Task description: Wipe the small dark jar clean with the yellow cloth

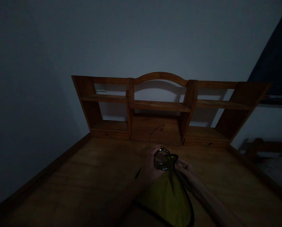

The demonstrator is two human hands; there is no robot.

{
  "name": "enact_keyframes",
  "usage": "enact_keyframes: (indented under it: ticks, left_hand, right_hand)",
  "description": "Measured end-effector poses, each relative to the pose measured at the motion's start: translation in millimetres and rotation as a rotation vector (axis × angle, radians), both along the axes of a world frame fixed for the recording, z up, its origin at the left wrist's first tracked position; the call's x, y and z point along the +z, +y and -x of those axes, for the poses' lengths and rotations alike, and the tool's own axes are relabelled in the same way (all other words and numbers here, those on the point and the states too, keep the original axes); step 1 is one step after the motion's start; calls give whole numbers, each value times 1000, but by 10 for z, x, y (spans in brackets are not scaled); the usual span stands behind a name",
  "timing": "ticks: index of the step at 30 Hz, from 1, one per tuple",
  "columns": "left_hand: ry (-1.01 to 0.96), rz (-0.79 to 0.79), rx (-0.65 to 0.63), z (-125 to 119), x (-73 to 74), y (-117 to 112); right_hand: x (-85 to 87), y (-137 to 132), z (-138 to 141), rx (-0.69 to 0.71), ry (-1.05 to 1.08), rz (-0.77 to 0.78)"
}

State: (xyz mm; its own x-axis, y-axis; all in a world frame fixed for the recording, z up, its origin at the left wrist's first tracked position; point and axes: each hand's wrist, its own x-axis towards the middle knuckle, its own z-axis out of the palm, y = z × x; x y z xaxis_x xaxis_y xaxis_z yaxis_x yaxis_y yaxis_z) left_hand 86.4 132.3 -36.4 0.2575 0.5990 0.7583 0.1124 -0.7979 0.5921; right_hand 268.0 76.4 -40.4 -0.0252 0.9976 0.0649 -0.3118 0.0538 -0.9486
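My left hand (151,165) is wrapped round a clear drinking glass (160,160), whose round rim faces up towards me. A yellow-green cloth (167,197) with a dark edging hangs below the glass and over the bed-like wooden surface. My right hand (185,168) pinches the upper corner of this cloth at the right side of the glass. That corner bunches against the rim; in the dim light I cannot tell how far it reaches inside.
Under my hands lies a wooden desktop (89,170) with raised side edges. A wooden shelf unit (158,105) stands along its back against the pale wall (141,41). A wall socket (100,88) shows through the left shelf opening. Dark furniture (259,145) is at the right.
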Motion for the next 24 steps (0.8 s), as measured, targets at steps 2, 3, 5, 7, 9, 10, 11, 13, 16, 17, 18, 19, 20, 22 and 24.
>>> enact_keyframes:
  ticks: [2,3,5,7,9,10,11,13,16,17,18,19,20,22,24]
  left_hand:
    - [-9,55,-10,0,-12,-13]
    - [-14,84,-22,2,-19,-20]
    - [-14,150,-63,6,-34,-30]
    - [-14,187,-90,10,-48,-31]
    - [-15,177,-75,10,-58,-23]
    - [-10,163,-55,10,-59,-16]
    - [-3,147,-37,9,-58,-10]
    - [15,128,-25,10,-49,1]
    - [27,122,-17,18,-33,12]
    - [33,126,-13,23,-31,16]
    - [41,132,-14,27,-32,20]
    - [47,137,-18,31,-35,25]
    - [52,140,-25,33,-40,31]
    - [54,133,-33,36,-51,44]
    - [48,111,-23,34,-54,51]
  right_hand:
    - [15,-5,9,16,-25,-14]
    - [20,-7,12,24,-42,-16]
    - [19,-10,12,20,-80,-17]
    - [5,-8,1,-37,-146,-32]
    - [-15,1,-17,-126,-257,-59]
    - [-25,7,-27,-169,-314,-72]
    - [-34,13,-35,-197,-361,-82]
    - [-44,23,-41,-219,-408,-93]
    - [-37,16,-19,-246,-434,-98]
    - [-28,7,-6,-262,-447,-104]
    - [-15,-6,8,-278,-464,-117]
    - [1,-20,21,-286,-483,-133]
    - [17,-35,34,-289,-498,-148]
    - [46,-60,54,-284,-506,-161]
    - [63,-72,65,-284,-498,-149]
